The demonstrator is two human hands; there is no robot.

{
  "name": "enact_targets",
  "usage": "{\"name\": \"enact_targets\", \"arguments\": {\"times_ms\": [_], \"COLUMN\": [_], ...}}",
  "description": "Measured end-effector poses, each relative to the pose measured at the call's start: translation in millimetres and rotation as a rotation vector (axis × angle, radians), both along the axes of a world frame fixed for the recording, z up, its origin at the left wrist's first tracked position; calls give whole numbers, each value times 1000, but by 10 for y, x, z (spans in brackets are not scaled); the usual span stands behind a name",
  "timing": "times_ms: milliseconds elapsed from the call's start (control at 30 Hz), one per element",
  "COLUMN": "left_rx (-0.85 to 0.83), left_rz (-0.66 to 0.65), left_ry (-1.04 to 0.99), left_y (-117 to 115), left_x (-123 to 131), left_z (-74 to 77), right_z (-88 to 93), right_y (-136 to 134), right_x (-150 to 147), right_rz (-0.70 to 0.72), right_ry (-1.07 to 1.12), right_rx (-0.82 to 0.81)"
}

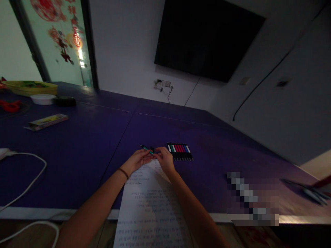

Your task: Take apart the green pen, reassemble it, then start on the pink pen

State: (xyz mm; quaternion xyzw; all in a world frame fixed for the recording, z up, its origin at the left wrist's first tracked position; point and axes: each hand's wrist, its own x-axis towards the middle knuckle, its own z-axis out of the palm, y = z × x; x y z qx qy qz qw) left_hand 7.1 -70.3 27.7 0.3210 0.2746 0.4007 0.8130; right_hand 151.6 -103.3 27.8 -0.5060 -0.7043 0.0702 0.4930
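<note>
A teal and black pen (145, 148) lies slanted between my two hands, above the top edge of a sheet of paper (150, 213) with writing on it. My left hand (139, 159) is closed on the pen from below. The fingers of my right hand (165, 160) pinch at its near end, beside a small dark piece (152, 149) that I cannot make out clearly. Just right of my right hand, several pens (180, 152) with coloured barrels lie side by side in a neat row on the purple table (207, 172).
A white cable (33, 155) curves along the left. Farther back are an opened narrow box (49, 121), a white bowl (43, 99) and a yellow basket (31, 90). Scissors-like tools (310, 193) lie far right, near a pixelated patch (248, 196). A dark screen (207, 38) hangs on the wall.
</note>
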Motion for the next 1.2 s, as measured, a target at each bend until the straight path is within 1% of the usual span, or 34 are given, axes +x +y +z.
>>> {"name": "enact_targets", "arguments": {"times_ms": [167,267,367,433,500,567,800,1000,1100,1167,1200], "left_rx": [-11,-53,-116,-153,-174,-175,-140,-138,-173,-208,-227], "left_rz": [17,57,139,219,279,293,167,164,229,329,383], "left_ry": [-95,-117,-143,-176,-214,-233,-202,-177,-220,-285,-317], "left_y": [-45,-30,14,47,70,76,29,5,27,66,90], "left_x": [34,41,33,27,25,28,57,53,40,17,2], "left_z": [18,14,6,2,-4,-10,-12,18,28,32,33], "right_z": [12,11,-2,-11,-19,-29,-74,-127,-154,-151,-145], "right_y": [22,37,61,80,97,107,95,89,107,118,120], "right_x": [13,15,18,25,35,42,-16,-55,-15,30,51], "right_rz": [-25,-15,22,21,1,-7,34,35,28,-32,-65], "right_ry": [100,256,496,575,567,544,543,528,520,416,315], "right_rx": [-77,-162,-256,-286,-283,-269,-268,-281,-244,-184,-151]}}
